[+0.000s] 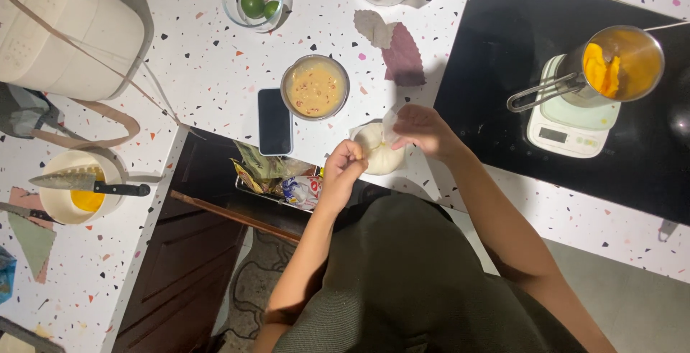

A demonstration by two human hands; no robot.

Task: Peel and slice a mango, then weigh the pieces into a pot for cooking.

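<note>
Both hands work on a white bag [379, 153] of pale stuff that sits at the counter [208, 65] edge, just in front of the person. The left hand [343, 168] has its fingers pinched together on the bag's left side; the right hand [422, 130] pinches the loose top of the bag between its fingertips. Just behind the bag stand a metal bowl [315, 87] of yellowish batter and a dark phone [274, 121] — side by side. To the right, a pot [618, 64] of orange pieces rests on a white scale [573, 123]. Far left, a knife [86, 182] lies across a white bowl [75, 188].
</note>
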